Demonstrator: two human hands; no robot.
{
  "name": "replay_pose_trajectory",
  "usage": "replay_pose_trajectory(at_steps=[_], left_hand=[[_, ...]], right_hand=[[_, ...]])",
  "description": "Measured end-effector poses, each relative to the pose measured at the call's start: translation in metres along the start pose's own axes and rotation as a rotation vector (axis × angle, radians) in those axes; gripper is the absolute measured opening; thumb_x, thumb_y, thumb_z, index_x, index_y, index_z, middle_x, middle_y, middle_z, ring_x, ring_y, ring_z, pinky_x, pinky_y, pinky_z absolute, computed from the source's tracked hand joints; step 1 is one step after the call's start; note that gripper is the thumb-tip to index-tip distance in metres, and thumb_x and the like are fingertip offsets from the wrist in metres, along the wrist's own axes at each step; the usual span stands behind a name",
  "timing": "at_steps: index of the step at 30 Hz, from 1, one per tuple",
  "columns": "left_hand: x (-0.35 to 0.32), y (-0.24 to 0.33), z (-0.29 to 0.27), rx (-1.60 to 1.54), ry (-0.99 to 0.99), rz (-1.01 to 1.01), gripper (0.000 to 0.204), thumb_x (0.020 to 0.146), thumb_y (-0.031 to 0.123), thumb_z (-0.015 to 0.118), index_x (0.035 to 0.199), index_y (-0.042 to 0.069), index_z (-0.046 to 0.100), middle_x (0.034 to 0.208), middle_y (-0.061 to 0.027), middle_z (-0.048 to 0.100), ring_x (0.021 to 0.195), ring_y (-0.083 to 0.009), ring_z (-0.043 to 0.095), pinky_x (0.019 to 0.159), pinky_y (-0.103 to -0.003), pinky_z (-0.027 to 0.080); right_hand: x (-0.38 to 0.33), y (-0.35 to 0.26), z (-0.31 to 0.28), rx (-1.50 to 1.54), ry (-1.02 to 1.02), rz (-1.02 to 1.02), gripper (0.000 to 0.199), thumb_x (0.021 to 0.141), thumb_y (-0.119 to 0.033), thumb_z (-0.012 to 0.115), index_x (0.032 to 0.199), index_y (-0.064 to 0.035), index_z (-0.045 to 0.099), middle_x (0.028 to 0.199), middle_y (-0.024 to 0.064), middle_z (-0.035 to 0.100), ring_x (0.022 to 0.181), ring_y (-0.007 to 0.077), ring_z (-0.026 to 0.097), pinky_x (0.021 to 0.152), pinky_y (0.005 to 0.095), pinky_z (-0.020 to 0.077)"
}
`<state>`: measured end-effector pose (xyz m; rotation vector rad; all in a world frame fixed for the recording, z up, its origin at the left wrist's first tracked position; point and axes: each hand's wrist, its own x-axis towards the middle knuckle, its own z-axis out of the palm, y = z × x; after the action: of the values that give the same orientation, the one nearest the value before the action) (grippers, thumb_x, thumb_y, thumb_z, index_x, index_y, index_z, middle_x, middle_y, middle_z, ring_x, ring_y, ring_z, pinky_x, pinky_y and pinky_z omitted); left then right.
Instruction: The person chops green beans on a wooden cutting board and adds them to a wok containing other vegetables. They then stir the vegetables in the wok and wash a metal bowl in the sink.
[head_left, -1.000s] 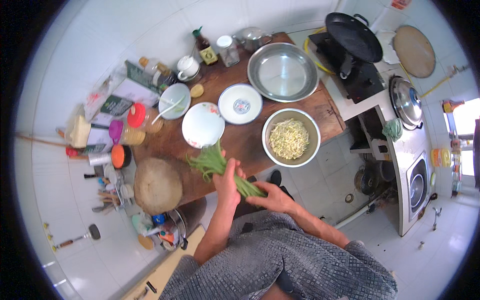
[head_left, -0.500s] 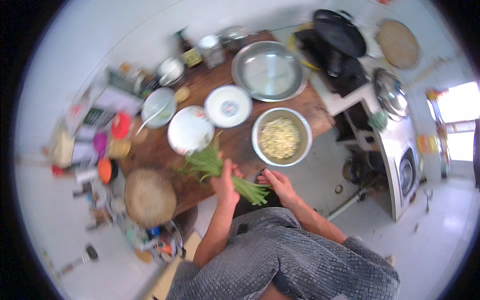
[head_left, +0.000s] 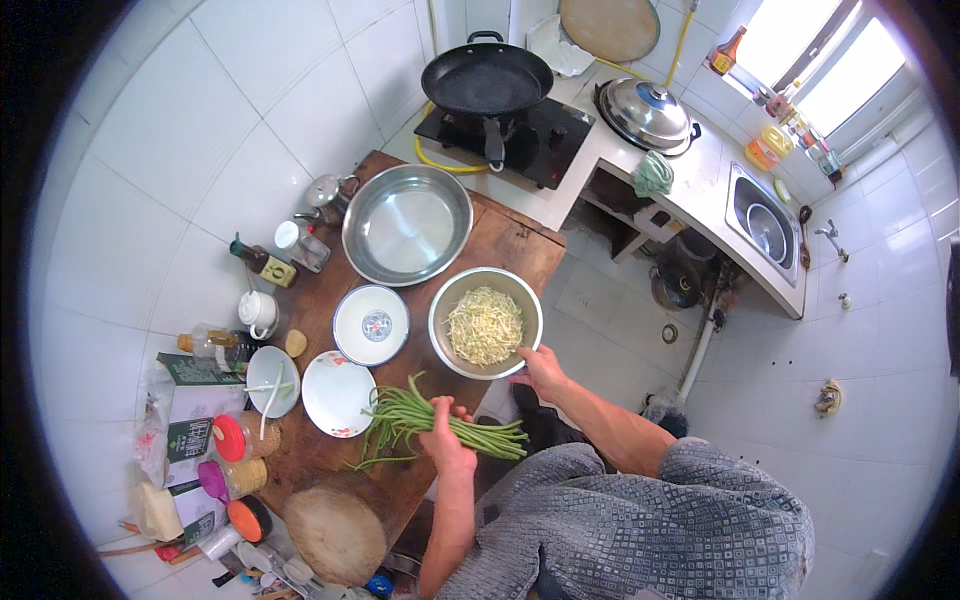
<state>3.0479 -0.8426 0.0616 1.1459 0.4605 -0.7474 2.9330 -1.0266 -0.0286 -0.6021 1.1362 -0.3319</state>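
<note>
My left hand [head_left: 447,440] is closed around a bunch of long green beans [head_left: 490,438], held over the front edge of the wooden table. The beans' far ends fan out to the left, near a white plate with a floral rim [head_left: 338,393]. With thumb and fingers, my right hand [head_left: 545,374] grips the near right rim of a metal bowl [head_left: 534,312]. Pale yellow bean sprouts [head_left: 484,326] lie inside the bowl. Its underside and some of my right fingers are hidden.
A wide metal basin [head_left: 405,225] and a blue-rimmed white plate [head_left: 352,345] stand on the wooden table [head_left: 530,255]. Jars and bottles line the wall side. A round chopping board [head_left: 335,535] lies at the near left. Beyond the table, a black pan [head_left: 487,78] sits on a cooktop.
My right hand has moved from beside the beans' ends to the metal bowl's rim. My left hand still holds the beans. The head view has turned toward the right, showing the sink.
</note>
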Motion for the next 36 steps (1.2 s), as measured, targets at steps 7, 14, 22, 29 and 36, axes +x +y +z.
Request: replay_pose_trajectory(at_steps=[7,14,22,29,36], left_hand=[[0.035,-0.042,0.003,0.072,-0.007,-0.127,0.030,0.094,0.010,0.081,0.116,0.009,0.061,0.101,-0.0048,0.070,0.083,-0.0183,0.071,0.066,-0.036,0.054],[0.032,-0.035,0.005,0.078,-0.017,-0.104,0.035,0.094,0.012,0.082,0.121,0.005,0.061,0.105,-0.0058,0.070,0.083,-0.0187,0.073,0.064,-0.037,0.053],[0.021,-0.030,-0.006,0.074,-0.041,-0.118,0.027,0.096,0.010,0.077,0.118,0.007,0.062,0.109,-0.0094,0.075,0.082,-0.0187,0.069,0.067,-0.038,0.055],[0.009,-0.024,-0.003,0.030,-0.079,-0.103,0.023,0.098,0.009,0.072,0.117,0.006,0.061,0.105,-0.0120,0.075,0.075,-0.0181,0.065,0.064,-0.037,0.054],[-0.011,-0.012,-0.001,0.008,-0.079,-0.093,0.016,0.100,0.011,0.072,0.114,0.010,0.063,0.104,-0.0089,0.074,0.074,-0.0159,0.063,0.063,-0.036,0.055]], right_hand=[[0.002,-0.005,-0.015,-0.058,-0.089,-0.016,0.039,0.100,-0.003,0.055,0.138,0.0080,0.053,0.122,0.0236,0.072,0.091,0.0337,0.079,0.077,0.0446,0.0701],[-0.014,-0.007,-0.014,-0.048,-0.119,-0.108,0.037,0.100,-0.004,0.055,0.135,0.0080,0.057,0.116,0.0226,0.074,0.087,0.0316,0.078,0.070,0.0438,0.0704],[-0.027,-0.019,-0.011,-0.087,-0.087,-0.133,0.038,0.099,-0.005,0.054,0.135,0.0080,0.056,0.117,0.0224,0.073,0.091,0.0318,0.078,0.071,0.0405,0.0704],[-0.017,-0.017,-0.008,0.015,-0.017,-0.112,0.037,0.098,-0.003,0.054,0.133,0.0083,0.052,0.118,0.0217,0.071,0.089,0.0310,0.077,0.070,0.0408,0.0697],[0.008,-0.023,-0.014,0.123,0.011,-0.145,0.034,0.097,-0.004,0.053,0.129,0.0090,0.053,0.121,0.0235,0.069,0.090,0.0344,0.076,0.074,0.0450,0.0687]])
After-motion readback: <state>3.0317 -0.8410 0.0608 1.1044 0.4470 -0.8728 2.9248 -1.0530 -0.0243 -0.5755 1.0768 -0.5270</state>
